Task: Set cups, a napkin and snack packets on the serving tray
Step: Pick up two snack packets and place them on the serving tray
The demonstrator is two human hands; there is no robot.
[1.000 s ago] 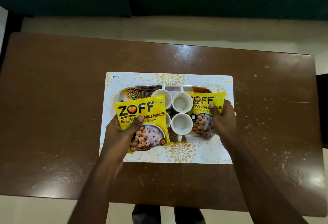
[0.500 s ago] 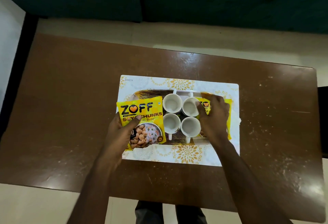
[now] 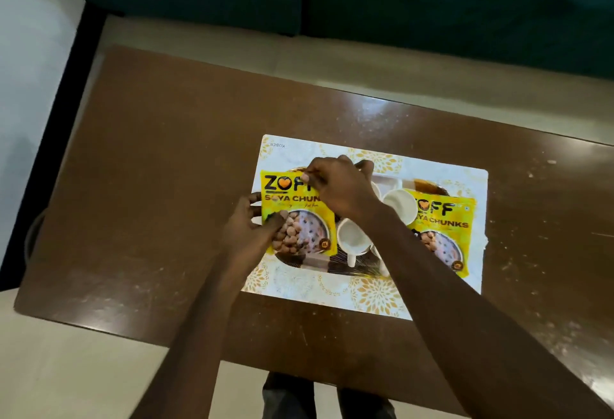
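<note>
Head view: the left snack packet (image 3: 295, 216) is gripped at its lower edge by curled fingers of the left hand (image 3: 246, 232) and pinched at its top by the right hand (image 3: 339, 189), over the left end of the serving tray (image 3: 312, 264). It should be laid flat, clear of the cups (image 3: 398, 204), mirroring the right snack packet (image 3: 442, 229).

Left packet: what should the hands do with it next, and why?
Probably lay the left packet flat on the tray beside the cups, then let go: the left hand and right hand hold it, while the right packet already lies there.
</note>
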